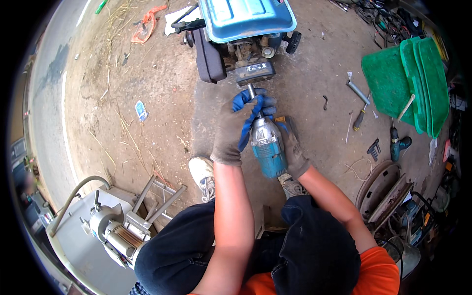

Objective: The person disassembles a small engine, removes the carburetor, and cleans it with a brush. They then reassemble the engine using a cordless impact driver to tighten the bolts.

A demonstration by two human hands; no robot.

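Note:
Between my knees a teal and silver cordless impact wrench (268,152) points away from me, toward a small engine machine with a blue metal cover (248,22). My right hand (294,152), in a grey and blue work glove, is closed around the wrench's grip, which it mostly hides. My left hand (233,123), gloved alike, has its fingers wrapped round the shiny metal socket (251,91) at the wrench's front end. The socket's tip lies just short of a black housing (255,73) on the machine; whether they touch I cannot tell.
Green plastic bins (405,86) lie at the right. Near them are a screwdriver (359,119), a teal drill (395,145), hex keys (374,149) and round metal wheels (378,187). A grey motor unit (115,231) stands at lower left. An orange bag (145,24) lies far left.

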